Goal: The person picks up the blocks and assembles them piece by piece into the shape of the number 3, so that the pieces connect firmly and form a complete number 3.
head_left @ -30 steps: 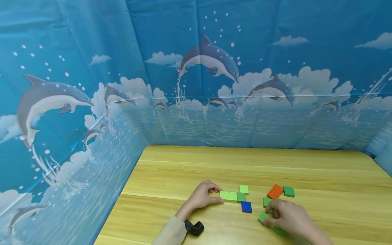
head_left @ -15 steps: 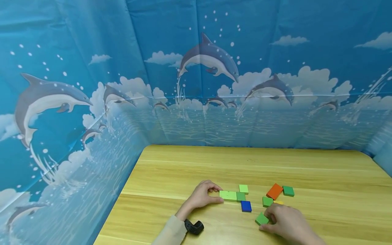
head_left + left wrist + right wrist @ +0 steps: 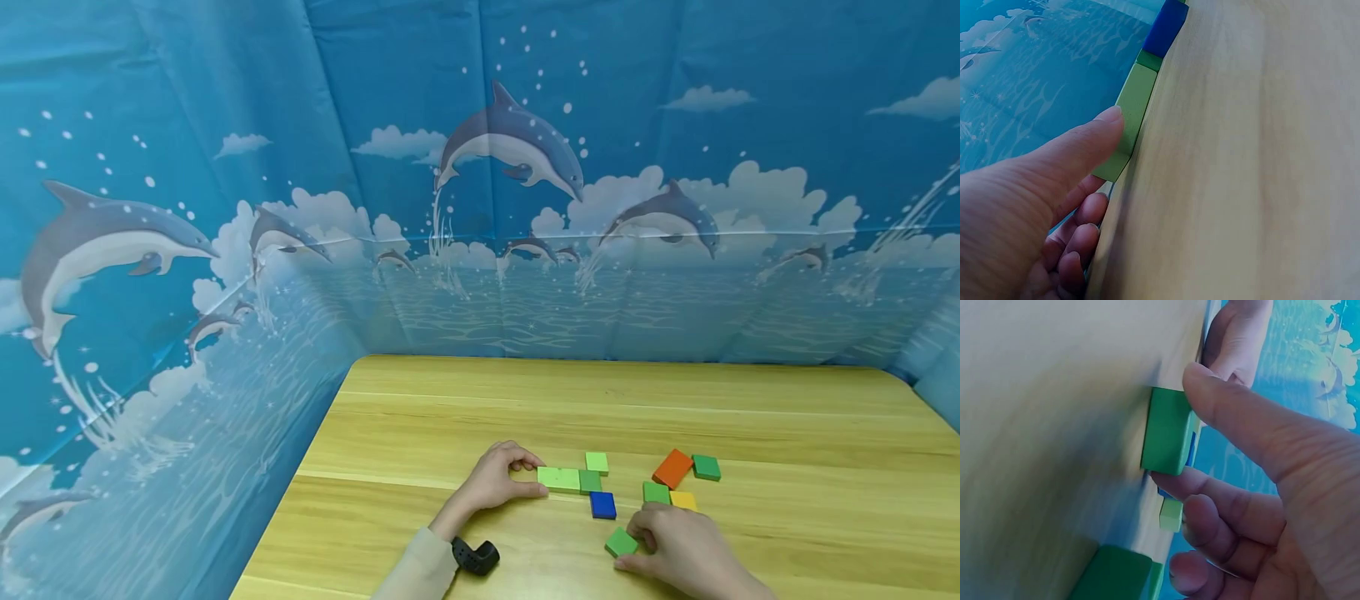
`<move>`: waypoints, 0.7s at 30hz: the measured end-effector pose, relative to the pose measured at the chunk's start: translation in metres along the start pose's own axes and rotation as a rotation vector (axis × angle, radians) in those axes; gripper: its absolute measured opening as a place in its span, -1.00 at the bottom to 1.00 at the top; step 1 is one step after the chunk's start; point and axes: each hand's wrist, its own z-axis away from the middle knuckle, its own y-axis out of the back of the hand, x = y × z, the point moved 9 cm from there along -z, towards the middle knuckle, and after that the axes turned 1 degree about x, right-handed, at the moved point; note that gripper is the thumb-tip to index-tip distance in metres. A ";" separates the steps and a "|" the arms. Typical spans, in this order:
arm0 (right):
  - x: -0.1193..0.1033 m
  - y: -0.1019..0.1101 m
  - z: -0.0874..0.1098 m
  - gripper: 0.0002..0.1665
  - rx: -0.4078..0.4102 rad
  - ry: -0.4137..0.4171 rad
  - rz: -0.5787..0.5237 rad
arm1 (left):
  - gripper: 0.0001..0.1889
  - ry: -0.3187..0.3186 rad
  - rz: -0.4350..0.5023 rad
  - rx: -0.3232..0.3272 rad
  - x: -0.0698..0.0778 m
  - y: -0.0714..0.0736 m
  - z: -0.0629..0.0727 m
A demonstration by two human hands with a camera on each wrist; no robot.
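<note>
My left hand (image 3: 498,479) pinches the near end of a long light green block (image 3: 558,479) lying flat; in the left wrist view its thumb (image 3: 1097,134) presses the side. A small green block (image 3: 589,482) continues the row at the right end, and a dark blue block (image 3: 603,505) sits by its front corner. Off the row's back corner lies a small light green square block (image 3: 596,463). Over to the right, my right hand (image 3: 686,542) pinches a green square block (image 3: 621,542) between thumb and finger, turned at an angle, low over the table.
Behind my right hand lie another green block (image 3: 656,492), a yellow block (image 3: 683,500), an orange-red block (image 3: 672,468) and a darker green block (image 3: 706,467). A black wristband (image 3: 476,557) is at my left wrist. Dolphin-print curtain (image 3: 480,308) borders the wooden table (image 3: 420,400).
My right hand has slid left with the green square block, towards the blue block, uncovering the yellow block behind it. My left hand has stayed at the light green block.
</note>
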 end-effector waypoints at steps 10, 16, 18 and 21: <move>-0.008 -0.003 -0.005 -0.49 0.037 0.056 -0.044 | -0.67 -0.004 -0.004 0.003 -0.001 -0.001 0.000; -0.008 -0.003 -0.006 -0.51 0.056 0.052 -0.050 | -0.67 -0.012 -0.013 0.007 -0.001 -0.001 0.000; -0.007 -0.003 -0.006 -0.49 0.065 0.043 -0.037 | -0.67 -0.017 -0.017 0.008 -0.001 -0.001 0.000; -0.005 -0.001 -0.005 -0.47 0.078 0.031 -0.019 | -0.67 -0.021 -0.018 0.009 0.000 0.000 0.000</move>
